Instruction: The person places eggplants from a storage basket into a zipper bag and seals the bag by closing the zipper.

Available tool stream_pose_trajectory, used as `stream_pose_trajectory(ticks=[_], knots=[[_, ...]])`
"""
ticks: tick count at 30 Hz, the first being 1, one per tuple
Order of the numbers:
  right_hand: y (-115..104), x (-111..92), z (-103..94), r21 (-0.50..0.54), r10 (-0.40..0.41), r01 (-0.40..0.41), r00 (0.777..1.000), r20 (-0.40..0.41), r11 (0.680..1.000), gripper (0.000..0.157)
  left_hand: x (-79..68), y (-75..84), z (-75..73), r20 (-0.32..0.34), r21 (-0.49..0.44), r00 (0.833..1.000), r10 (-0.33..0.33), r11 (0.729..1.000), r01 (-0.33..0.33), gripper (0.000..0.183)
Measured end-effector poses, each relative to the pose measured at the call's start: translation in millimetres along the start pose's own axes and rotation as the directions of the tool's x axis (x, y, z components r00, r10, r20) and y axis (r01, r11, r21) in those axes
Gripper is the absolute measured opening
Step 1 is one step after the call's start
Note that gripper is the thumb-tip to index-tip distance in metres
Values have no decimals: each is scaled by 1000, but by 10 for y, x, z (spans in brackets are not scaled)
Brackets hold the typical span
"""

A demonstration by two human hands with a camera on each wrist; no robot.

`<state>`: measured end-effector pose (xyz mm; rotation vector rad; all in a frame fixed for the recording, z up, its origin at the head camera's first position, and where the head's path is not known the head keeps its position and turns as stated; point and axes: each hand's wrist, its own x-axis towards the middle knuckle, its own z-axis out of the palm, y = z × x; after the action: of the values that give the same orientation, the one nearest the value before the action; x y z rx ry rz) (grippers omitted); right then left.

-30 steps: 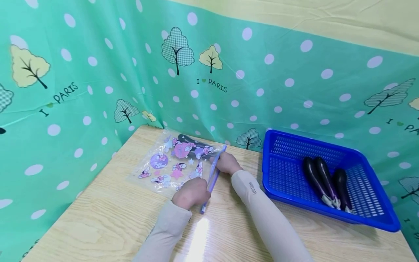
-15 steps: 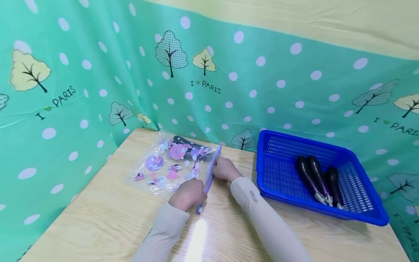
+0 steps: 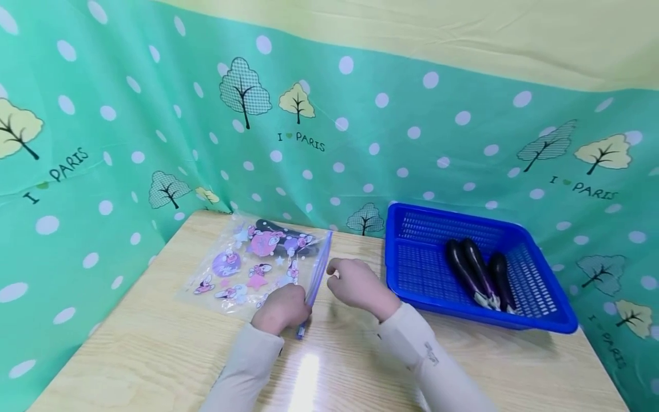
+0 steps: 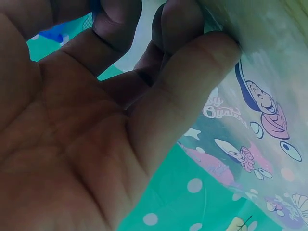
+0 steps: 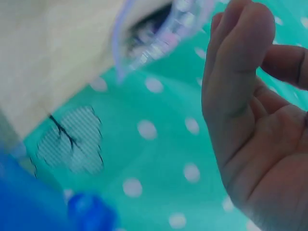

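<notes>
1. Gripping the zip bag (image 3: 244,286) by its mouth edge, the left hand (image 3: 283,309) lies well to the left of the blue basket (image 3: 417,266); the left-wrist view shows its thumb against the printed plastic.

2. The right hand (image 3: 360,286), just left of the basket, holds nothing. Its fingers are loosely bent, and it is apart from the bag.

3. The bag lies flat on the wooden table (image 3: 144,337), left of the basket, with its purple zip strip (image 3: 319,269) on the side facing the basket. In the right-wrist view the mouth gapes, so I judge that it is not sealed.

4. Done, as far as the pictures show: a dark eggplant (image 3: 285,232) is inside the bag, left of the basket and beneath the prints. Whether a second one lies under it, I cannot tell.

5. Left over: three eggplants (image 3: 480,270) lie side by side within the basket, toward its right half, stems to the near side. None of these is bagged, so by my reading the work is only partly through.

6. Behind the basket hangs a green dotted curtain (image 3: 355,154).
</notes>
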<state>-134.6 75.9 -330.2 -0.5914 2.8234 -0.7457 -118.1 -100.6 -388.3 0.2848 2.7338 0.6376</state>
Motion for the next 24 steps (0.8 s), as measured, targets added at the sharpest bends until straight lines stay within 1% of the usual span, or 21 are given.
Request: stream_pose_trajectory(ticks=[1,4,6,8,10,12,13,17,19,21,24], knots=[[-8,-70,-85,15,-6,6,1000,7,1000,27,1,-3,-1,4,-4,1000,-7,1000,7,16],[40,-273,-374,56,-54,52,998,21,997,28,11,-10,0,14,-5,1000,-19,1000,19,16],[133,-381,-571,45,-94,92,995,26,995,27,20,-18,0,16,9,1000,-18,1000,18,17],[258,-463,-758,32,-96,94,994,44,995,28,26,-26,-1,10,24,1000,-8,1000,8,17],[405,-511,-923,6,-60,60,996,72,998,29,32,-34,1,10,29,1000,-10,1000,10,17],[561,-540,-1065,-22,5,-3,995,104,1000,30,32,-38,-3,9,28,1000,-13,1000,12,17],[641,-551,-1128,-37,46,-41,991,122,998,31,32,-40,-3,10,27,1000,-13,1000,13,16],[985,-555,-1318,-94,140,-124,973,183,988,33,25,-37,-9,19,21,1000,-19,1000,18,14],[1166,-543,-1378,-152,149,-121,971,188,981,32,20,-35,-11,21,17,1000,-22,1000,21,14],[1351,-532,-1416,-232,152,-109,972,177,967,29,17,-33,-7,21,14,999,-24,1000,23,14],[1631,-525,-1454,-344,179,-114,970,164,932,11,21,-28,5,23,7,999,-24,1000,24,13]])
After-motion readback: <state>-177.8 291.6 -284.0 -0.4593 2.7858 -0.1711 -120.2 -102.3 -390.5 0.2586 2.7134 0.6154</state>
